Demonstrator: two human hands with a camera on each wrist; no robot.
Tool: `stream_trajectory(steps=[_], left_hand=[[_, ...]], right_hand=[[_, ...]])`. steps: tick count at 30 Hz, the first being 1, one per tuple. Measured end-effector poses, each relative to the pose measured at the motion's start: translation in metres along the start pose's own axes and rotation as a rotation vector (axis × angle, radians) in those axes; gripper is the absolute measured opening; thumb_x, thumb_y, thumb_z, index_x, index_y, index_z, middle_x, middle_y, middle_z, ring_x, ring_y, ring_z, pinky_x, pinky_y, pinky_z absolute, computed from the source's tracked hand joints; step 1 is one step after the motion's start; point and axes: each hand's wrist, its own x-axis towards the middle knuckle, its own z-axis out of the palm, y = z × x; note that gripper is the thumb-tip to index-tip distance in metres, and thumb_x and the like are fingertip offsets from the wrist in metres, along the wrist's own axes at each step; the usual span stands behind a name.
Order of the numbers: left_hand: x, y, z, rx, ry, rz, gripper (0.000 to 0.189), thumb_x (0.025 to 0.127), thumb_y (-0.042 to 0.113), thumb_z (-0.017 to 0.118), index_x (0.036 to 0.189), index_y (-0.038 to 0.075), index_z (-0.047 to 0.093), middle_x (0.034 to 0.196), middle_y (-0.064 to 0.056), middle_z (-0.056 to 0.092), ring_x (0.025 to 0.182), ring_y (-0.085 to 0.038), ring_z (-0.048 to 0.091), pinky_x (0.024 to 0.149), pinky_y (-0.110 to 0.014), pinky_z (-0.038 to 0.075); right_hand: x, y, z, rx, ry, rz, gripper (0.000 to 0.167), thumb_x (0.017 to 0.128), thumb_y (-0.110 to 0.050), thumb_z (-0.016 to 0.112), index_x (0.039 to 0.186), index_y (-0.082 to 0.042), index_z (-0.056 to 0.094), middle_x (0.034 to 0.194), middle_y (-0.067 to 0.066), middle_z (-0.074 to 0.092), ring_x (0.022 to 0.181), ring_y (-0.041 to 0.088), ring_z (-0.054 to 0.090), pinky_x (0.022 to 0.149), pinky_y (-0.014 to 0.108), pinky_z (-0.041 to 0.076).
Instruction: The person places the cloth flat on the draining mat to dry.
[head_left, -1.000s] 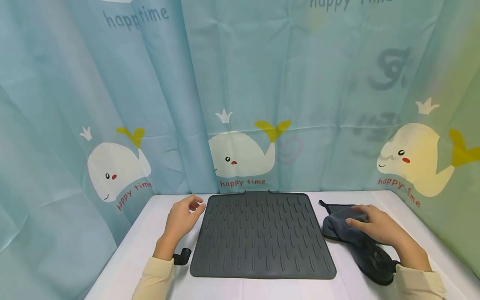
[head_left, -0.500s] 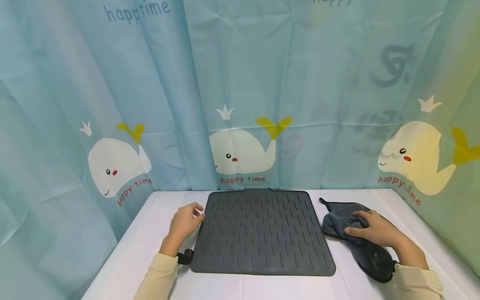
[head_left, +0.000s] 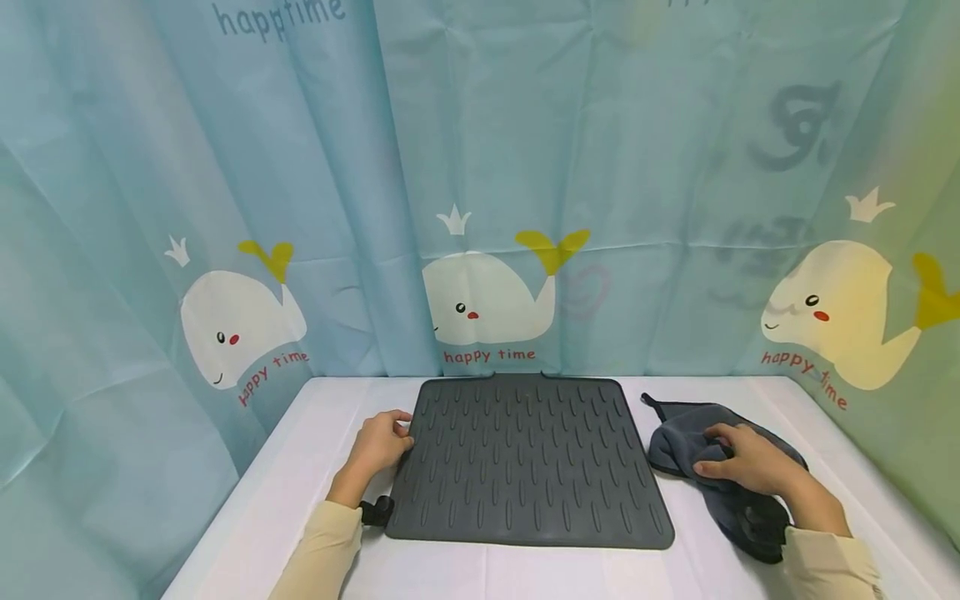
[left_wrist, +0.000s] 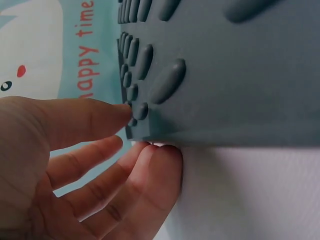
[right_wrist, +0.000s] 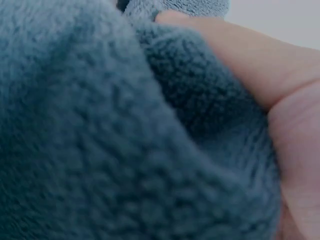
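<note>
A: Hand states?
B: Right hand (head_left: 757, 462) grips the dark cloth (head_left: 675, 443), partly covering it. Left hand (head_left: 377, 443) pinches the left edge of the ridged mat (head_left: 531, 467).
A: Surroundings?
B: Cloth lies right of the mat on the white table (head_left: 551, 577); whale-print curtain (head_left: 645, 183) hangs behind.

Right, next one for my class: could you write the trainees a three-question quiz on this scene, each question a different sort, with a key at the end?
1. True or false: the left hand is at the left edge of the ridged mat.
2. Fill in the missing word: the red print under the middle whale on the curtain reads "happy ____".
3. Multiple choice: what does the right hand hold?
A) the ridged mat
B) the dark cloth
C) the curtain

Key
1. True
2. time
3. B
</note>
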Motion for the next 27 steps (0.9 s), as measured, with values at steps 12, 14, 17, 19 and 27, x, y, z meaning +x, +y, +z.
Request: stream_trajectory(steps=[12, 14, 17, 19, 27], left_hand=[[0.0004, -0.003, 0.0009, -0.08, -0.046, -0.005, 0.052, 0.08, -0.007, 0.073, 0.131, -0.002, 0.066, 0.1, -0.01, 0.071, 0.079, -0.018, 0.063, 0.058, -0.03, 0.054], [0.0003, -0.0037, 0.001, -0.085, -0.051, 0.001, 0.051, 0.08, -0.008, 0.072, 0.131, -0.002, 0.066, 0.101, -0.01, 0.07, 0.077, -0.017, 0.061, 0.058, -0.03, 0.053], [0.0007, -0.0046, 0.0015, -0.088, -0.06, 0.002, 0.051, 0.08, -0.008, 0.071, 0.13, -0.002, 0.066, 0.102, -0.01, 0.07, 0.074, -0.016, 0.06, 0.058, -0.029, 0.053], [0.0009, -0.0049, 0.0016, -0.08, -0.063, 0.003, 0.051, 0.08, -0.008, 0.07, 0.13, -0.002, 0.066, 0.102, -0.01, 0.07, 0.074, -0.016, 0.059, 0.059, -0.029, 0.051], [0.0008, -0.0061, 0.0016, -0.047, -0.053, 0.03, 0.051, 0.076, -0.008, 0.066, 0.126, -0.003, 0.068, 0.098, -0.009, 0.07, 0.082, -0.02, 0.059, 0.067, -0.031, 0.048]], right_hand=[[0.0063, -0.0004, 0.0002, -0.044, 0.031, 0.013, 0.064, 0.083, -0.033, 0.083, 0.126, 0.009, 0.06, 0.116, 0.038, 0.062, 0.108, 0.057, 0.06, 0.083, 0.066, 0.049], [0.006, -0.0007, 0.0004, -0.04, 0.035, 0.019, 0.058, 0.083, -0.029, 0.082, 0.123, 0.007, 0.062, 0.116, 0.038, 0.063, 0.108, 0.057, 0.06, 0.083, 0.066, 0.049], [0.0051, -0.0018, 0.0, -0.029, 0.047, 0.022, 0.046, 0.084, -0.023, 0.08, 0.118, 0.004, 0.065, 0.116, 0.038, 0.064, 0.107, 0.057, 0.061, 0.083, 0.066, 0.048], [0.0046, -0.0024, 0.0, -0.022, 0.06, 0.021, 0.039, 0.084, -0.02, 0.079, 0.114, 0.002, 0.067, 0.114, 0.037, 0.065, 0.107, 0.056, 0.061, 0.083, 0.066, 0.048], [0.0039, -0.0017, 0.0035, -0.018, 0.117, -0.017, 0.028, 0.083, -0.017, 0.078, 0.105, -0.001, 0.071, 0.101, 0.028, 0.069, 0.094, 0.046, 0.066, 0.077, 0.062, 0.049]])
